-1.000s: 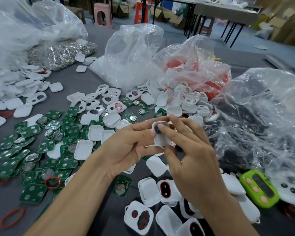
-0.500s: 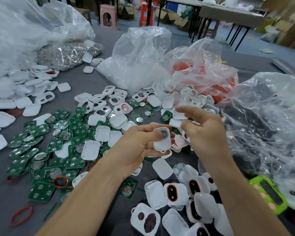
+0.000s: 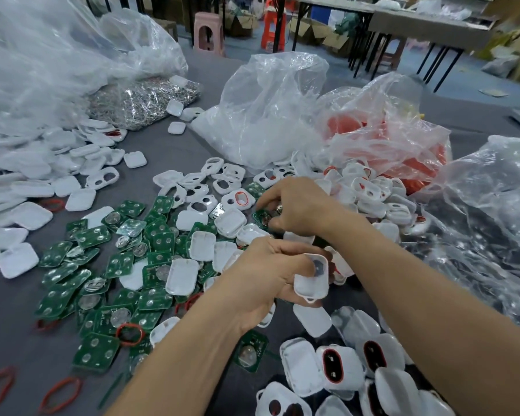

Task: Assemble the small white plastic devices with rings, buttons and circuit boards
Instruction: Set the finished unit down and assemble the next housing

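At the middle of the grey table [image 3: 18,355], the left hand [image 3: 261,274] grips a white shell [image 3: 311,280] between curled fingers and thumb, with its hollow side facing up and a dark button [image 3: 318,265] seated in the opening near its top. Just beyond it, the right hand [image 3: 297,207] is down in the loose parts with thumb and fingertips closed on a green circuit board [image 3: 261,218]. A silvery coin cell shows between the fingers. The board lies among other boards and shells, touching several of them. My reading is that the board is being picked up to go into the held shell. The main risk is that a neighbouring board or shell gets dragged along with it, since the pieces overlap. A pinch taken only at the board's edge could also let it swivel and arrive wrong side up. The shell is tilted, so the button might slip out before the board covers it. Further left, a spread of green boards [image 3: 102,265] mixes with white covers and a red ring [image 3: 128,334]. Units fitted with ring and button [image 3: 332,366] lie near the person. Clear plastic bags [image 3: 267,109] stand behind.
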### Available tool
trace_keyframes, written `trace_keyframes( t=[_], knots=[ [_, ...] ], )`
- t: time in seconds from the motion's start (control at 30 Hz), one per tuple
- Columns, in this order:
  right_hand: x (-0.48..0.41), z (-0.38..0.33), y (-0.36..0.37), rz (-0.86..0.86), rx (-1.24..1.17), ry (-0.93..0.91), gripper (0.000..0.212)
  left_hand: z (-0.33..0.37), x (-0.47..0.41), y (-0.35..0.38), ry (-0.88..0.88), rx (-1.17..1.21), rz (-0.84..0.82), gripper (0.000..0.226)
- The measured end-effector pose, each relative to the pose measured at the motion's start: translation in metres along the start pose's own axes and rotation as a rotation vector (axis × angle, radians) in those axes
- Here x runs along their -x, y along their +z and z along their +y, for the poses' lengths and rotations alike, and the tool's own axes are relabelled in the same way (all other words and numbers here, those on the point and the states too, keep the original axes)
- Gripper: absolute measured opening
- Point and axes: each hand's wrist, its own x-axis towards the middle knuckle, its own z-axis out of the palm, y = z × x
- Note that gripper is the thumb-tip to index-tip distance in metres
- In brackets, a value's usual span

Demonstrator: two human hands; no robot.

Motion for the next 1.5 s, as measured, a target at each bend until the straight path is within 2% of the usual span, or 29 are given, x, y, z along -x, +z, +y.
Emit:
trace_keyframes(
  t=[0.13,0.23,0.3,0.4,0.43,0.5,0.6,0.7,0.93,1.2,1.33,1.5],
  knots=[
    [0.000,0.000,0.001,-0.019,0.004,0.009,0.037,-0.001,0.000,-0.003,-0.004,0.004,-0.026,0.029],
    [0.014,0.006,-0.004,0.174,-0.136,0.079,0.033,-0.002,0.001,-0.004,-0.005,0.012,-0.068,0.028],
    [0.036,0.014,-0.013,0.346,-0.389,0.169,0.031,-0.002,0.001,-0.004,-0.015,0.024,-0.075,0.026],
    [0.080,0.022,-0.022,0.484,-0.861,0.253,0.023,-0.003,-0.001,-0.005,-0.030,0.046,-0.072,0.030],
    [0.095,0.024,-0.022,0.513,-1.005,0.271,0.020,-0.003,-0.002,-0.005,-0.033,0.047,-0.077,0.032],
    [0.123,0.027,-0.016,0.537,-1.220,0.316,0.028,-0.003,-0.001,-0.004,-0.039,0.042,-0.080,0.033],
    [0.155,0.029,-0.003,0.535,-1.378,0.377,0.032,-0.004,-0.001,-0.003,-0.034,0.014,-0.074,0.035],
    [0.172,0.030,0.003,0.526,-1.373,0.352,0.030,-0.005,-0.001,-0.001,-0.030,-0.014,-0.068,0.040],
    [0.176,0.021,0.011,0.422,-1.132,0.196,0.045,-0.007,0.002,-0.001,-0.044,-0.054,-0.135,0.038],
    [0.172,0.014,0.020,0.444,-0.867,0.191,0.024,-0.009,0.001,-0.002,-0.044,-0.099,-0.149,0.028],
    [0.170,0.013,0.022,0.439,-0.856,0.205,0.025,-0.010,0.000,-0.003,-0.037,-0.104,-0.162,0.028],
    [0.173,0.008,0.022,0.499,-0.728,0.191,0.029,-0.011,-0.001,-0.005,-0.048,-0.061,-0.169,0.030]
  ],
)
